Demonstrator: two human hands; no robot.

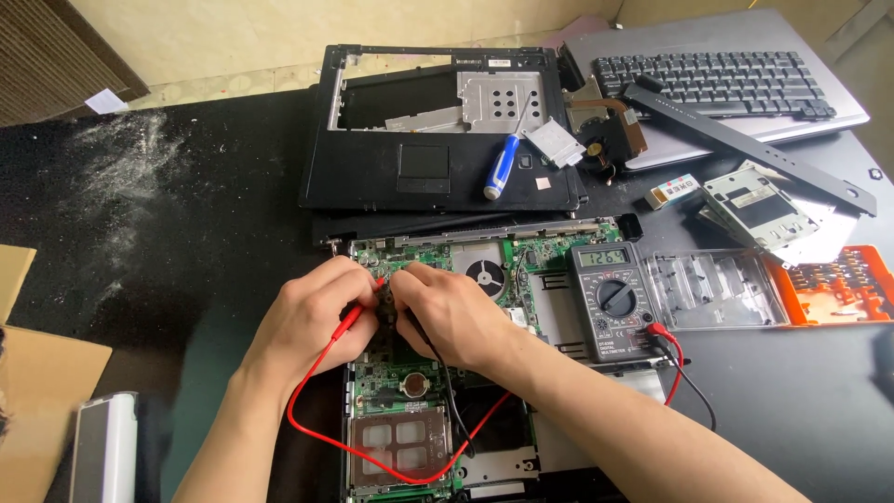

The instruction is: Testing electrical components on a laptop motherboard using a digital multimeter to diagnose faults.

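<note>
right now the left hand [312, 312] pinches the red probe [352, 319] and the right hand [447, 312] the black probe [410, 321], tips on the green circuit board [400, 373] just left of the multimeter [610, 298]; a slipped tip could bridge neighbouring contacts.

Both hands [312, 317] [447, 312] with probes on green motherboard [410, 382]

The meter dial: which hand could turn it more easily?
Probably the right hand. It is nearer the meter, which sits on its side of the board. The left hand, holding the red probe, would have to cross over.
</note>
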